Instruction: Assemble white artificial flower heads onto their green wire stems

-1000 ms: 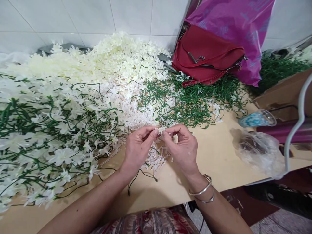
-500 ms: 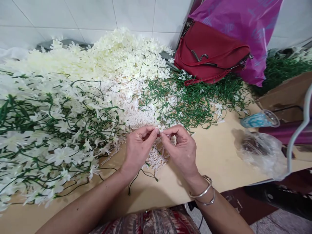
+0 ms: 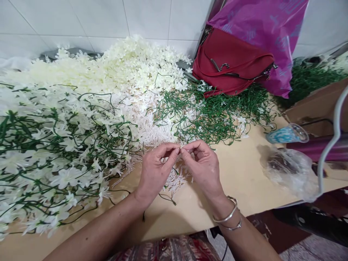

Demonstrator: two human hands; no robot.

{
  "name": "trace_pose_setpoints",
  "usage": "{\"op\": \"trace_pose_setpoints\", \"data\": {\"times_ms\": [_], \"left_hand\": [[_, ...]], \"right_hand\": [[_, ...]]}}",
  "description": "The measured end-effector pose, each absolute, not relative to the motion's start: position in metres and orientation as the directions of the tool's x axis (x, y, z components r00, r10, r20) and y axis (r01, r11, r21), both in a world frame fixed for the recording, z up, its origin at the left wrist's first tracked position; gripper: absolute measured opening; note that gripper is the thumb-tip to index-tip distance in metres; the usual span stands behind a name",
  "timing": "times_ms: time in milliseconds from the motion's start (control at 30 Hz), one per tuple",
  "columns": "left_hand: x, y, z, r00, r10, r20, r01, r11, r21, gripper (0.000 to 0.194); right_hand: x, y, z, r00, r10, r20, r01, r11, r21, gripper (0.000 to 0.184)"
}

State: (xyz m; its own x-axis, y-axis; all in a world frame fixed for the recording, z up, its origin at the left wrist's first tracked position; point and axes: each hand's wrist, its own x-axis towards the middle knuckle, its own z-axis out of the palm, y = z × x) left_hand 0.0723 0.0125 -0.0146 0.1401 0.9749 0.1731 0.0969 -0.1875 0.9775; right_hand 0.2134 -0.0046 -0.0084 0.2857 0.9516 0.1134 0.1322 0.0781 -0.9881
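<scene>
My left hand point(image 3: 157, 168) and my right hand point(image 3: 202, 165) meet fingertip to fingertip above the table's front part, each in a pinch. Between them shows only a tiny bit of a small white flower piece point(image 3: 181, 148); the fingers hide the rest. Beneath and behind the hands lie many thin white stamens point(image 3: 154, 127). Green plastic stems point(image 3: 209, 121) are tangled just beyond my right hand. To the left of my left hand spreads a heap of white artificial flowers on green stems point(image 3: 67, 145). Loose cream-white blossoms point(image 3: 130, 65) are piled along the wall.
A red handbag point(image 3: 233, 61) rests on the stems against a purple plastic bag point(image 3: 282, 40). On the right are a blue-patterned plastic cup point(image 3: 286, 134), a crumpled clear bag point(image 3: 290, 168), a cardboard box point(image 3: 320, 105) and a pale curved bar point(image 3: 330, 141). Bare tabletop point(image 3: 241, 170) shows beside my right hand.
The white petals seen between my fingertips earlier are now almost hidden. My left fingertips have shifted slightly right, closer to the right ones. The view has swayed a little and returned.
</scene>
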Motion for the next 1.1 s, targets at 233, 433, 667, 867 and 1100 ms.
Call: {"op": "trace_pose_setpoints", "data": {"times_ms": [233,433,667,867,1100], "left_hand": [[0.076,0.013,-0.02,0.158,0.984,0.077,-0.003,-0.078,0.997,0.015],[0.076,0.017,-0.015,0.143,0.99,0.012,-0.106,0.003,0.994,0.013],[0.074,0.02,-0.014,0.172,0.984,-0.047,-0.171,0.077,0.982,0.017],[0.075,0.017,-0.015,0.19,0.982,-0.024,-0.175,0.058,0.983,0.014],[0.069,0.016,-0.005,0.255,0.962,0.098,-0.095,-0.076,0.993,0.017]], "right_hand": [[0.213,-0.003,-0.008,0.308,0.947,0.09,0.088,0.066,-0.994,0.01],[0.213,-0.003,-0.006,0.286,0.957,0.039,-0.016,0.046,-0.999,0.013],[0.212,-0.002,-0.006,0.296,0.954,0.053,0.004,0.054,-0.999,0.012],[0.212,-0.002,-0.008,0.296,0.954,0.043,-0.008,0.048,-0.999,0.014],[0.223,-0.001,-0.008,0.268,0.959,0.095,0.01,0.096,-0.995,0.011]]}}
